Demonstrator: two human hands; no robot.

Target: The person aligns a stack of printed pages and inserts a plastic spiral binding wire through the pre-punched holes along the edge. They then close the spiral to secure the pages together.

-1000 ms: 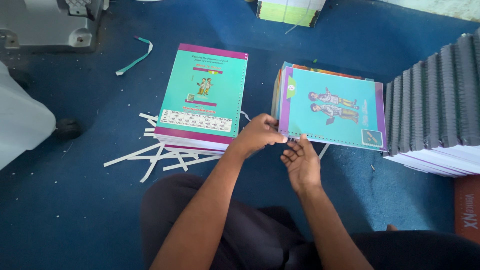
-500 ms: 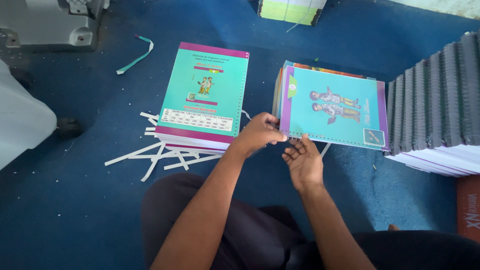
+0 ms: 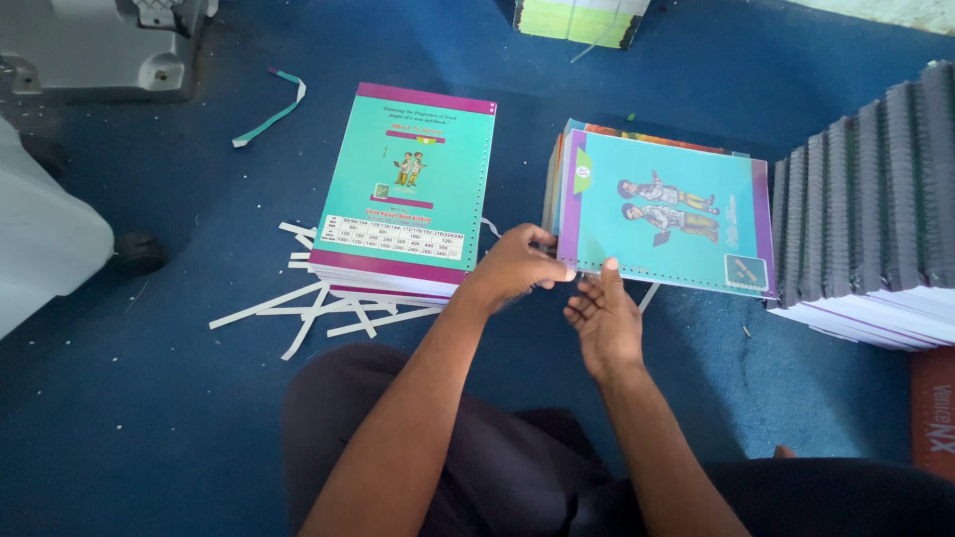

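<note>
A stack of punched notebook pages point(image 3: 553, 189) lies on the blue floor, topped by a teal and purple cover sheet point(image 3: 667, 209) with two cartoon figures. My left hand point(image 3: 515, 265) pinches the near left corner of that cover. Just to its right, my right hand point(image 3: 603, 320) is palm up with its fingers spread, and the fingertips touch the cover's near edge. To the left lies a second stack point(image 3: 408, 189), its back cover teal with purple bands.
White paper strips point(image 3: 318, 313) are scattered by the left stack. Spiral-bound notebooks point(image 3: 875, 199) are piled at the right, a red box point(image 3: 935, 408) below them. A grey machine point(image 3: 99, 45) and a white object point(image 3: 40, 239) stand at the left. Another paper stack point(image 3: 577, 18) is at the top.
Both hands stay at the near left corner of the right stack's cover. My right hand's fingertips have crept slightly closer to the cover's edge.
</note>
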